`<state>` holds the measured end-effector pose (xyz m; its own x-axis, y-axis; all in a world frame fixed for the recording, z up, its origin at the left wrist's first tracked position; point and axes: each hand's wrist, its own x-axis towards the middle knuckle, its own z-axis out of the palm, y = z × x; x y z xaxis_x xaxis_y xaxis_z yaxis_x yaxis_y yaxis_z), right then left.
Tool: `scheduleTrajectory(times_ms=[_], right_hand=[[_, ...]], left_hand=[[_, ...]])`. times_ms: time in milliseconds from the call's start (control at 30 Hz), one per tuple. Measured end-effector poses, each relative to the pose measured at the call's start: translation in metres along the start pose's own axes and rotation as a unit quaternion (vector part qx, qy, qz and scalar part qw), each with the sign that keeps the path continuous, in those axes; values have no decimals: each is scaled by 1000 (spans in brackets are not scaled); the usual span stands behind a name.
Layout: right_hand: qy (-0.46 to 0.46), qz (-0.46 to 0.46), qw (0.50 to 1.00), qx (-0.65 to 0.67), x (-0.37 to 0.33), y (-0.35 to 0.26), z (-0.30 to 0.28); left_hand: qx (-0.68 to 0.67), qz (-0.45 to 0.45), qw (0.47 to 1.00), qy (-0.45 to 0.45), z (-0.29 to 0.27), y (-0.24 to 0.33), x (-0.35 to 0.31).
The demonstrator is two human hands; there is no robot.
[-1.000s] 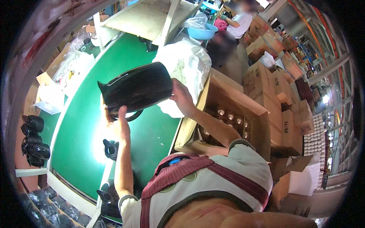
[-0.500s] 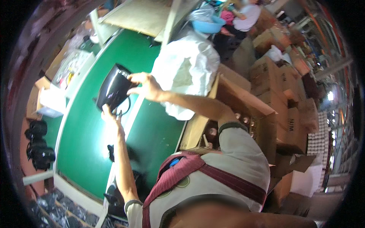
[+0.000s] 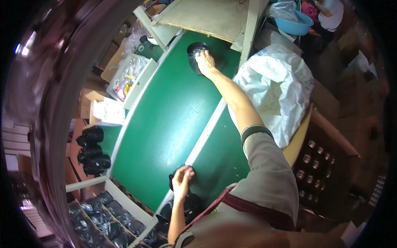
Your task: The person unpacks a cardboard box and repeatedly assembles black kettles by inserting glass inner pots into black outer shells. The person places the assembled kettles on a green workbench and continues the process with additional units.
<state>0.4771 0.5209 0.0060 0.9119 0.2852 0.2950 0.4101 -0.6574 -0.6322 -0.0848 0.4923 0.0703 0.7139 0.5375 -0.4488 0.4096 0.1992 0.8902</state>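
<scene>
At the far end of the green bench top (image 3: 161, 128), a glossy black jug (image 3: 199, 71) stands on the surface. My right hand (image 3: 206, 63) reaches out to it, fingers closed at its rim. My left hand (image 3: 181, 182) is close to my body, its fingers curled over the edge of another black jug (image 3: 171, 182). Most of that second jug is hidden behind the hand and forearm. More dark pieces (image 3: 192, 206) sit beside my left forearm, partly in shadow.
A white plastic sack (image 3: 285, 82) stands right of the bench, with an open carton (image 3: 333, 132) of shiny-topped pieces below it. Black jugs (image 3: 96, 164) are stacked on the left. Bagged dark items (image 3: 105, 223) fill compartments at lower left. A shelf board (image 3: 202, 18) overhangs the far end.
The black jug, held up in both hands before, is now down at the far end of the bench under my right hand. My left hand has come back to another jug. The view has shifted.
</scene>
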Motion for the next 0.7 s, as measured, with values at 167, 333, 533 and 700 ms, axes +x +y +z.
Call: scheduleTrajectory(times_ms=[167,333,533,700], right_hand=[[44,50,998,12,67,30,13],[27,65,995,-65,124,67,22],[146,44,987,54,152,88,35],[148,39,988,-3,169,94,63]], left_hand=[[-6,-54,998,12,11,14,-8],[-33,-67,997,-32,43,26,4],[-30,-75,996,-27,49,19,16],[-24,-80,996,-34,50,21,20]])
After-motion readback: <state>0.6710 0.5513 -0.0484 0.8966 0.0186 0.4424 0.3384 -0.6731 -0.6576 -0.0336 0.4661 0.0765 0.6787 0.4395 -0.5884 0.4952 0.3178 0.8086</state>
